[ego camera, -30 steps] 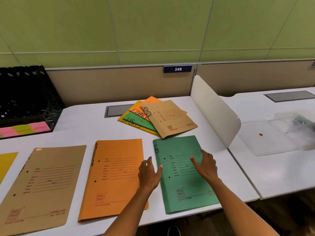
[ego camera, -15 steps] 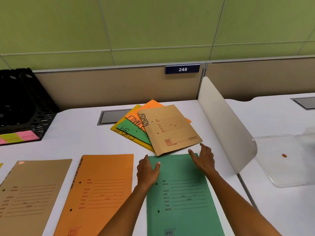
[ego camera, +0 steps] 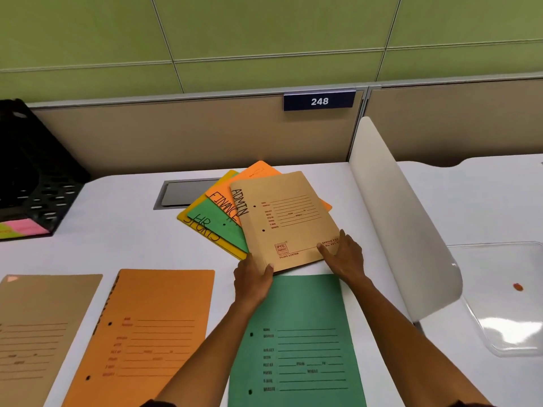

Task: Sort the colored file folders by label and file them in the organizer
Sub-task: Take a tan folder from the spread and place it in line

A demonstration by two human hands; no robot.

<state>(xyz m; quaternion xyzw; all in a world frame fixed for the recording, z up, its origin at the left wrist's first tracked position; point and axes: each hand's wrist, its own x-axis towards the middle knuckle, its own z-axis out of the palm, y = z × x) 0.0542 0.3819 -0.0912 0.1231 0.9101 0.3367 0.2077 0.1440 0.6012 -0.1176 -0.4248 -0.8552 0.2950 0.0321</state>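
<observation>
Head view shows the tan cardboard ADMIN folder (ego camera: pixel 289 218) (topmost of the fanned pile) just beyond the flat green folder (ego camera: pixel 296 342), its near edge pinched by the left hand (ego camera: pixel 254 279) and right hand (ego camera: pixel 345 258).

Two bare forearms enter from bottom edge, uncovered from wrist to frame edge. Left hand (ego camera: pixel 253 282) bare: no glove, no ring or watch showing. Right hand (ego camera: pixel 344 258) likewise bare, wrist unadorned. Nails short, unpainted as far as visible. Sliver of dark fabric, reddish-brown, at bottom edge by each arm, left one clearer; whether sleeve or other clothing cannot tell. Rest of body outside frame.
</observation>
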